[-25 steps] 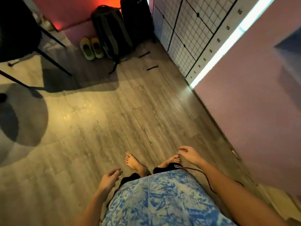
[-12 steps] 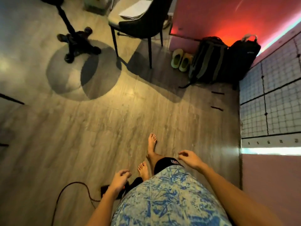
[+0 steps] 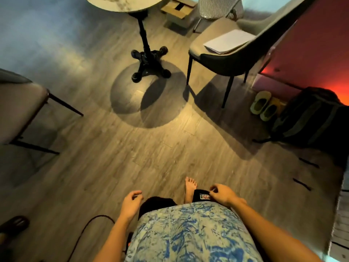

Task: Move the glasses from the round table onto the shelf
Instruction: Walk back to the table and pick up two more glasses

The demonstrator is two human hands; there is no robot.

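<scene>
A wooden floor (image 3: 105, 157) fills the room. The round table (image 3: 124, 4) stands at the far end, only its near edge in view; glasses cannot be seen. A chair (image 3: 226, 59) with papers (image 3: 228, 41) stands beside it. The left hand (image 3: 131, 204) and right hand (image 3: 222, 194) hang loosely curled, holding nothing.

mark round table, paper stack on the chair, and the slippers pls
round table (image 3: 124, 5): head view, on the marble top's near rim.
paper stack (image 3: 229, 41): head view, middle of the top sheet, on the chair seat.
slippers (image 3: 263, 105): head view, between the pair, on the left slipper's inner edge.
</scene>
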